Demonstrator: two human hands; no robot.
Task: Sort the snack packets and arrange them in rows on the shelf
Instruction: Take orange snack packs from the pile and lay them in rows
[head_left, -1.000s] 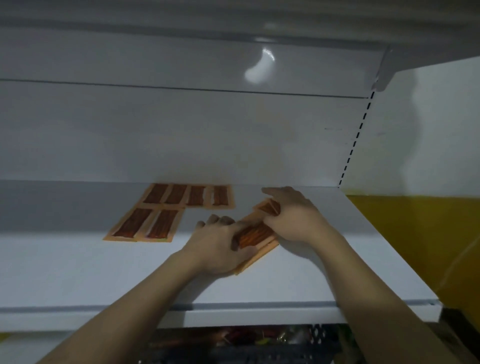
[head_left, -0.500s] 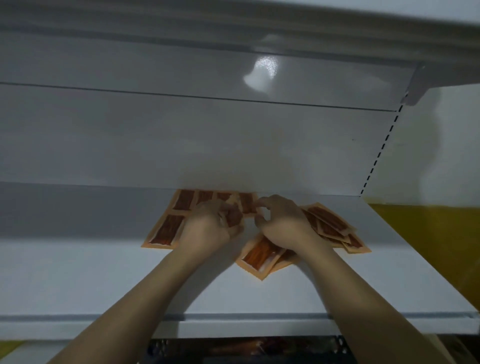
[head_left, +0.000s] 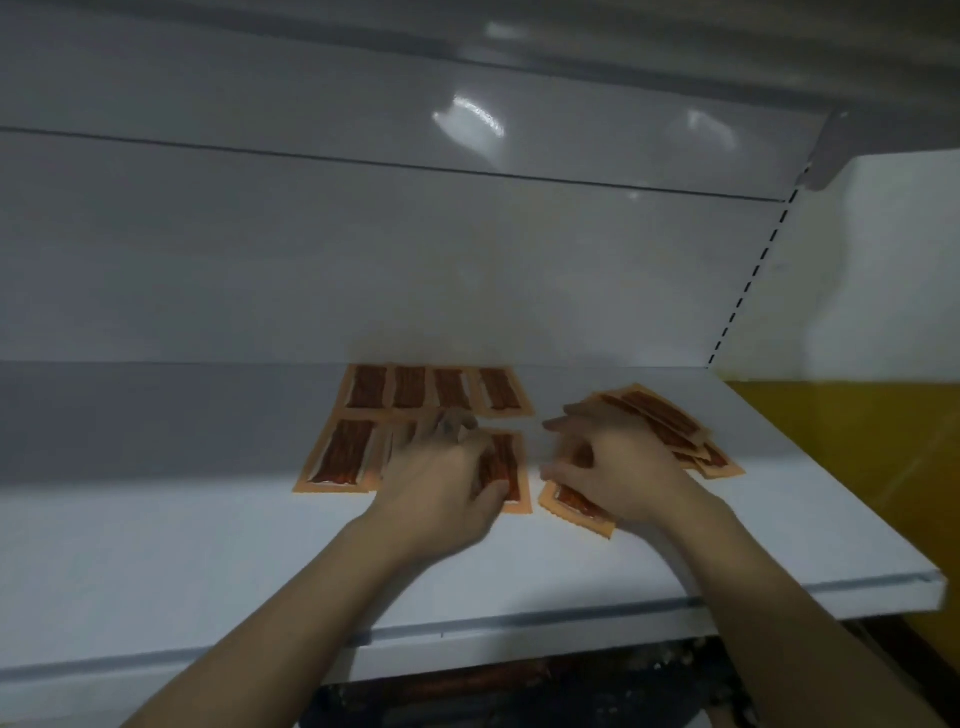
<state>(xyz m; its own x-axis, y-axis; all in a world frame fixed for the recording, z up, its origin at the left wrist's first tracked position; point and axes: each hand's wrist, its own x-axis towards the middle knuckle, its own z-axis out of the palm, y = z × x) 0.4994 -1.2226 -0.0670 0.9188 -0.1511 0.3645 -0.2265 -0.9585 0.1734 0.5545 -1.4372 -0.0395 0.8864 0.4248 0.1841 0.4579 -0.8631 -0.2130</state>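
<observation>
New packet (head_left: 511, 462) half under left hand (head_left: 436, 488)

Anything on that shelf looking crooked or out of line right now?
Yes. The loose pile of orange snack packets under the right hand lies fanned, overlapping and angled, unlike the two straight rows of packets beside it on the white shelf.
</observation>
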